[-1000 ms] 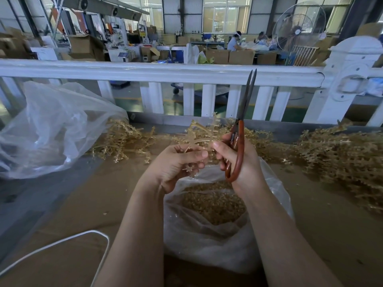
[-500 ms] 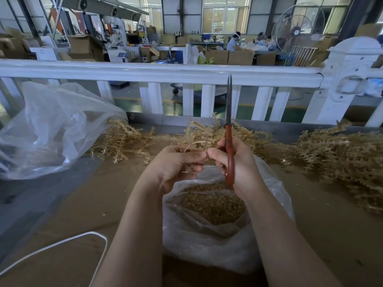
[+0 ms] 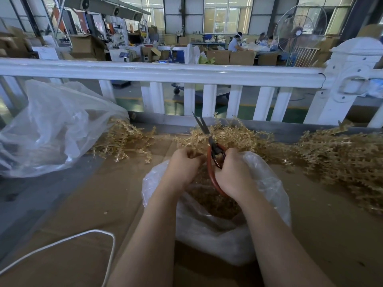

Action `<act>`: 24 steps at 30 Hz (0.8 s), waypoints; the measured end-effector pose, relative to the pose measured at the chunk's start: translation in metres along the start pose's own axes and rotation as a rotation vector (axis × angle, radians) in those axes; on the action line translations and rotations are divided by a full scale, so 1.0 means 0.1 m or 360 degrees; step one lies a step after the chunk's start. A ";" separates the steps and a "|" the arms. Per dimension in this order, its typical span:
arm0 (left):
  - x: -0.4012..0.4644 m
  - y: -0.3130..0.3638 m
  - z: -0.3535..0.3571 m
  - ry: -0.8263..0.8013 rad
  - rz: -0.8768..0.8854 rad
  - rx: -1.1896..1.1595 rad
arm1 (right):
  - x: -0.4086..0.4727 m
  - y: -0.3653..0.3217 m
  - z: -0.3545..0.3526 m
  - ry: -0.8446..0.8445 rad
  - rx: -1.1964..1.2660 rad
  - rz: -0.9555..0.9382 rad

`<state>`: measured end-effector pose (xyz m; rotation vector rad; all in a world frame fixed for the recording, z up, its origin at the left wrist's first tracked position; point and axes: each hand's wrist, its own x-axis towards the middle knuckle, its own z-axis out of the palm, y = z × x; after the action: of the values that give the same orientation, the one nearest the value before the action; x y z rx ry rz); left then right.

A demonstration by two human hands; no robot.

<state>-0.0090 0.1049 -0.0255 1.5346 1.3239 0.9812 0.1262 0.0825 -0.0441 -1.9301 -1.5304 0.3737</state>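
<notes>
Here I am looking down on a table that is running up to a white rail. A slack clear sack is slumping at the far left, and gold piles are lying along the back edge and spreading out to the right. Right below the wrists a smaller bag is standing open, with cut bits collecting inside it, and a white cord is looping across the near left. The hands are working close together over that bag's mouth, almost touching. The right hand is wrapping round the red handles of the scissors. Their long axis is running from the palm up and away toward the rail, leaning a little left, with the blade tips standing slightly parted. The left hand is curling round a sprig, which is showing only as a small tuft past the fingers, just left of the scissors' pivot and below the blades. I am judging that the cut is turning on this gap: the sprig is sitting beside the handles, not between the blades, so the left hand, being nearer, is the one to feed it up and right into them.
</notes>
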 end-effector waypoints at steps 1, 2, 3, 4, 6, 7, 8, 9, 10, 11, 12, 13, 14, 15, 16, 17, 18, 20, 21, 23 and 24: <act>0.01 -0.02 0.00 0.0038 -0.0020 -0.0134 | 0.00 0.01 0.00 0.0010 0.0030 -0.0034; 0.02 -0.03 -0.01 0.0068 -0.0064 -0.0308 | 0.00 0.02 -0.01 0.0034 0.0072 -0.0058; 0.03 -0.04 -0.04 0.0074 -0.0115 -0.0526 | 0.00 0.03 -0.03 0.0063 0.0127 -0.0067; 0.05 -0.04 -0.08 0.0053 -0.0156 -0.0764 | 0.01 0.03 -0.04 0.0084 0.0197 -0.0066; 0.06 -0.05 -0.15 -0.0030 -0.0199 -0.1183 | 0.01 0.01 -0.09 0.0062 0.0391 -0.0077; 0.07 -0.06 -0.17 -0.0064 -0.0194 -0.1307 | 0.00 0.00 -0.11 0.0031 0.0497 -0.0101; 0.08 -0.07 -0.19 -0.0086 -0.0181 -0.1396 | -0.02 -0.02 -0.13 -0.0004 0.0575 -0.0128; 0.09 -0.07 -0.19 -0.0097 -0.0166 -0.1469 | -0.05 -0.04 -0.15 -0.0037 0.0621 -0.0153; 0.09 -0.07 -0.20 -0.0108 -0.0156 -0.1541 | -0.07 -0.05 -0.16 -0.0071 0.0635 -0.0180; 0.09 -0.06 -0.20 -0.0104 -0.0137 -0.1596 | -0.09 -0.06 -0.16 -0.0104 0.0624 -0.0200; 0.10 -0.06 -0.20 -0.0094 -0.0115 -0.1640 | -0.10 -0.05 -0.15 -0.0128 0.0595 -0.0215; 0.10 -0.06 -0.21 -0.0085 -0.0096 -0.1675 | -0.10 -0.04 -0.14 -0.0144 0.0567 -0.0233; 0.10 -0.06 -0.22 -0.0082 -0.0090 -0.1712 | -0.10 -0.03 -0.13 -0.0149 0.0538 -0.0256; 0.10 -0.06 -0.23 -0.0082 -0.0087 -0.1742 | -0.10 -0.02 -0.12 -0.0151 0.0502 -0.0283; 0.10 -0.06 -0.23 -0.0087 -0.0086 -0.1766 | -0.10 -0.01 -0.12 -0.0146 0.0456 -0.0307; 0.11 -0.06 -0.23 -0.0097 -0.0088 -0.1780 | -0.10 0.00 -0.11 -0.0137 0.0402 -0.0328; 0.10 -0.06 -0.23 -0.0107 -0.0091 -0.1793 | -0.10 0.00 -0.10 -0.0123 0.0341 -0.0347; 0.10 -0.06 -0.23 -0.0119 -0.0090 -0.1792 | -0.10 0.02 -0.08 -0.0077 0.0226 -0.0385; 0.10 -0.05 -0.22 -0.0120 -0.0090 -0.1783 | -0.10 0.02 -0.07 -0.0052 0.0191 -0.0398; 0.09 -0.05 -0.22 -0.0115 -0.0080 -0.1784 | -0.11 0.02 -0.05 -0.0025 0.0171 -0.0416; 0.09 -0.05 -0.22 -0.0112 -0.0067 -0.1788 | -0.11 0.02 -0.04 -0.0017 0.0162 -0.0428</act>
<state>-0.0304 0.1162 -0.0228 0.6493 0.5249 1.2966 0.1275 0.0709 -0.0442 -1.6210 -1.7166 0.3374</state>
